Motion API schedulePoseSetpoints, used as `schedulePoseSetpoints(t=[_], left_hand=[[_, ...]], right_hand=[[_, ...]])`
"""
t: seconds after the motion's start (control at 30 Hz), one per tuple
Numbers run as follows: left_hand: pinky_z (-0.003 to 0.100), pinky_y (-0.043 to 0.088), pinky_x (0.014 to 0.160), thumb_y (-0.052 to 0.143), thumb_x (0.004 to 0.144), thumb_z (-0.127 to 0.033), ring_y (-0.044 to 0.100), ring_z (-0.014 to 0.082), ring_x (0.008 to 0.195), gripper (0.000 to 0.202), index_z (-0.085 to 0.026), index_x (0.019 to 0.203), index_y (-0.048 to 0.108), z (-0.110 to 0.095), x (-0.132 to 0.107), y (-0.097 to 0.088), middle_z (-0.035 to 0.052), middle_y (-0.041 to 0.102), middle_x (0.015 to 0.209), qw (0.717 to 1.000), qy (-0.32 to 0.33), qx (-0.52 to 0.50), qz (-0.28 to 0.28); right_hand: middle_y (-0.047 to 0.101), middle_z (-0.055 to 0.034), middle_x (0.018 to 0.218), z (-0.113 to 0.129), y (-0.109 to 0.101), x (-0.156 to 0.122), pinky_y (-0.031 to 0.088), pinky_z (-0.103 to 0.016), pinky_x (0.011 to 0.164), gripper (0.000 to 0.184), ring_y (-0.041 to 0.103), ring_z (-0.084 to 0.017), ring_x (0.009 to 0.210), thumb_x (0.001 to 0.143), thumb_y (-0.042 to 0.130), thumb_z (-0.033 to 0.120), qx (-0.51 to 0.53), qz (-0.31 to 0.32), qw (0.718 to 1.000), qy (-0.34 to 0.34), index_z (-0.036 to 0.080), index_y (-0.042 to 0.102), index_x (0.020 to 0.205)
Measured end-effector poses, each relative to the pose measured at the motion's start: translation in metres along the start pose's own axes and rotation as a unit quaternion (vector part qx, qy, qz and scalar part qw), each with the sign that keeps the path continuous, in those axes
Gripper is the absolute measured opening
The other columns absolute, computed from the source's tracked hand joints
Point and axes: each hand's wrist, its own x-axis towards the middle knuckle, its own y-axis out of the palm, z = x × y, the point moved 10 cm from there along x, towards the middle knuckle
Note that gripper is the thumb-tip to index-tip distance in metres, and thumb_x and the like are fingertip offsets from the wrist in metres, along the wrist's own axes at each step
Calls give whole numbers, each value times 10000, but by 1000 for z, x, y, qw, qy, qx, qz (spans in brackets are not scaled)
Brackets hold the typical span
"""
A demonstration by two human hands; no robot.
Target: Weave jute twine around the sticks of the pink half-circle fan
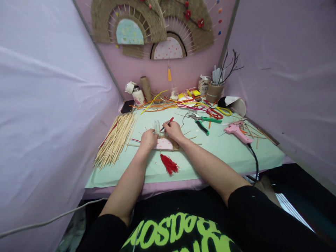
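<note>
In the middle of the table lies a small half-round fan (165,144) with a pink dotted centre, a brown woven band and thin sticks fanning outward. My left hand (148,139) is closed at the fan's left side, its fingertips on a clear ruler (156,127) that points away from me. A pen with a red end (170,120) is gripped in my right hand (173,131), its tip close to the ruler's right edge. Below the fan's straight edge a red tassel (169,164) lies on the pale green cloth (147,175).
Thin wooden sticks (114,143) are heaped at left. Green-handled pliers (201,126), red-handled scissors (215,113) and a pink glue gun (238,133) lie at right. Coloured pipe cleaners (154,105), a bottle (138,96) and a can of branches (215,91) line the back.
</note>
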Motion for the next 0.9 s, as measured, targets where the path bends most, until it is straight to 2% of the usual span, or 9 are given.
schedulePoseSetpoints(t=[0.53, 0.67, 0.77, 0.9], left_hand=[[314, 423, 904, 525, 813, -286, 610, 247, 1041, 414, -120, 1178, 628, 2, 0, -3, 123, 698, 1036, 999, 10, -44, -25], [291, 444, 833, 518, 811, -289, 643, 210, 906, 444, -130, 1217, 598, 11, -1, -18, 67, 708, 832, 991, 4, -109, -78], [286, 445, 813, 513, 807, -288, 643, 195, 854, 474, -113, 1244, 570, 23, -4, -33, 52, 695, 784, 981, -16, -144, -129], [290, 443, 818, 520, 794, -291, 643, 196, 853, 472, -115, 1227, 583, 31, -5, -36, 57, 695, 797, 980, -28, -148, -130]], right_hand=[[651, -53, 575, 1, -5, 0, 402, -237, 623, 348, 607, -159, 630, 824, 462, 280, -10, -21, 1000, -2, 164, 600, 527], [647, -44, 572, 5, -4, -2, 401, -242, 639, 317, 605, -156, 625, 820, 470, 274, -4, -21, 1000, -15, 166, 600, 551], [658, -39, 600, 4, -1, -2, 402, -235, 624, 270, 604, -151, 623, 817, 482, 287, 14, -17, 1000, -16, 165, 618, 619], [675, -29, 648, 6, 4, -3, 412, -217, 628, 246, 614, -136, 638, 831, 476, 301, 53, -1, 998, -36, 164, 636, 703]])
